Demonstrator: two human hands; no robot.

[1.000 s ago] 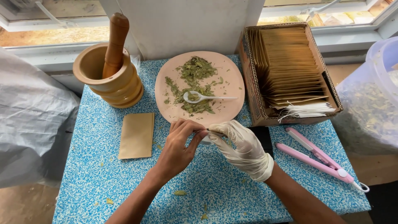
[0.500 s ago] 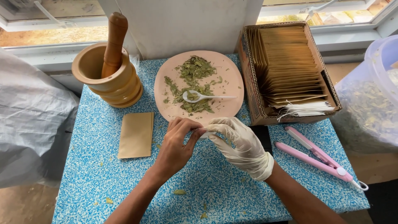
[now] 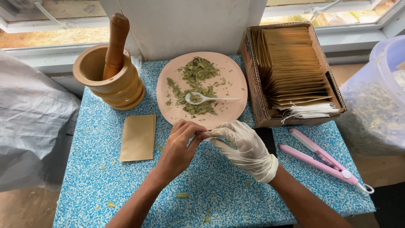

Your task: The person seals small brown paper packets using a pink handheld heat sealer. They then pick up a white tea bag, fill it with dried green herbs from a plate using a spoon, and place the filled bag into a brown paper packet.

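My bare left hand (image 3: 179,145) and my right hand (image 3: 247,147), which wears a white glove, meet over the blue speckled table (image 3: 105,190) just in front of the pink plate (image 3: 236,71). The left thumb and fingers pinch the tip of one gloved finger. The gloved fingers point left, and I see nothing held in them. On the plate lie crushed dried green leaves (image 3: 198,69) and a small white spoon (image 3: 202,99). A flat brown paper packet (image 3: 138,137) lies left of my left hand.
A wooden mortar (image 3: 122,88) with its pestle (image 3: 114,46) stands at the back left. A cardboard box (image 3: 253,84) of brown packets (image 3: 291,63) is at the right, a pink sealing tong (image 3: 322,160) before it. A plastic bag of leaves (image 3: 375,109) sits far right.
The two hands stay together in the same place; the left fingers have shifted slightly on the glove's fingertip. Nothing else has moved.
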